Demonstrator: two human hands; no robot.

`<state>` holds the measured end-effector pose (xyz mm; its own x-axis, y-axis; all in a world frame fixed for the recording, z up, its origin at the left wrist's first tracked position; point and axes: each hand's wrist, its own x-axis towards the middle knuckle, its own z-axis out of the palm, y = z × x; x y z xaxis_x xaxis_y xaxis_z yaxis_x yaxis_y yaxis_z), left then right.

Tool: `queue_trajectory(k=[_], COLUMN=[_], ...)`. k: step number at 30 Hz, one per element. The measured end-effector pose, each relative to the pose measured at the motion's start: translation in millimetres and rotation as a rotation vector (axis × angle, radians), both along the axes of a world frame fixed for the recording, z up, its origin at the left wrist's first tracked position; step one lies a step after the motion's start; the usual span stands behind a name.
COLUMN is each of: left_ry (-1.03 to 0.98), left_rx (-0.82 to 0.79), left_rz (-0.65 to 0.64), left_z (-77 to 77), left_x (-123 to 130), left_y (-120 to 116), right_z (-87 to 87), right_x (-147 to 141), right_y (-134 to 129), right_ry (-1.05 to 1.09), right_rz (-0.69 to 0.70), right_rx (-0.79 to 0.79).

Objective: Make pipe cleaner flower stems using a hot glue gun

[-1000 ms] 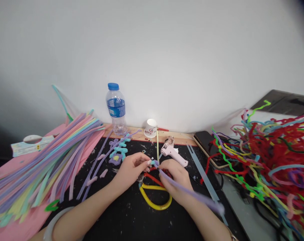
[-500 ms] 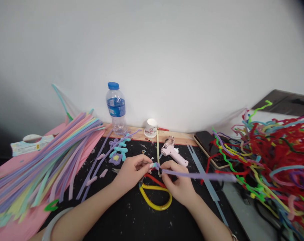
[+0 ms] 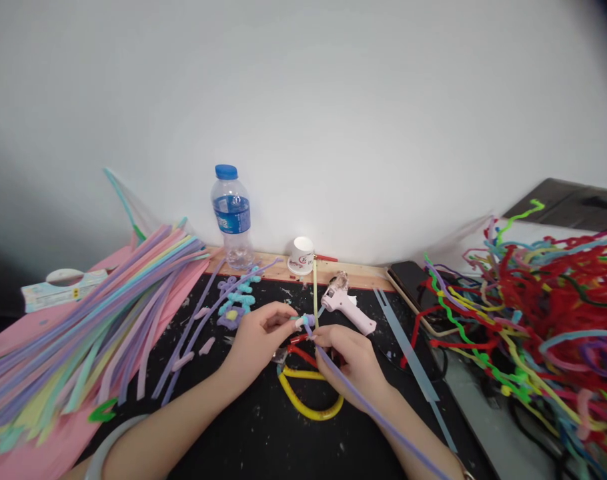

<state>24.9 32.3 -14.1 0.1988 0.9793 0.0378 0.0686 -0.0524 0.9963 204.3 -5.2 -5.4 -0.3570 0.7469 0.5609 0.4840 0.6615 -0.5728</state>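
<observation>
Between my hands is a small coil [image 3: 307, 321] of white, light blue and purple fuzzy stem. My left hand [image 3: 263, 340] pinches the coil's left end. My right hand [image 3: 351, 360] is closed on a purple pipe cleaner [image 3: 378, 415], whose near end meets the coil and whose long tail runs down to the right over my forearm. Just below the hands lie pliers [image 3: 311, 413] with yellow and red handles, their jaws partly behind my left fingers. A purple flower with a yellow middle [image 3: 231, 317] and curly light-blue pieces [image 3: 243, 288] rest left of my left hand.
A pale pink glue gun [image 3: 351, 310] lies beyond my right hand. A water bottle [image 3: 232, 220] and a paper cup [image 3: 302, 255] stand by the wall. Pastel pipe cleaners [image 3: 108, 313] are heaped left, a tangled bright pile [image 3: 548, 313] right. A phone [image 3: 413, 287] lies before that pile.
The purple tail has swung from pointing straight right to hanging down to the right along my forearm. Both hands have shifted slightly and still hold the work.
</observation>
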Motion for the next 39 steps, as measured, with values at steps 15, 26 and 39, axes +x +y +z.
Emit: queue_trajectory(k=[15, 26, 39], left_ry=[0.100, 0.280, 0.259], left_rx=[0.092, 0.279, 0.282], left_rz=[-0.056, -0.215, -0.331], left_z=[2.4, 6.1, 13.6], left_x=[0, -2, -2], left_y=[-2, -5, -7], right_z=[2.5, -0.3, -2.1], right_x=[3, 4, 6], right_y=[-4, -1, 3], right_ry=[0.013, 0.010, 0.002], right_rz=[0.001, -0.104, -0.165], right_rx=[-0.164, -0.148, -0.174])
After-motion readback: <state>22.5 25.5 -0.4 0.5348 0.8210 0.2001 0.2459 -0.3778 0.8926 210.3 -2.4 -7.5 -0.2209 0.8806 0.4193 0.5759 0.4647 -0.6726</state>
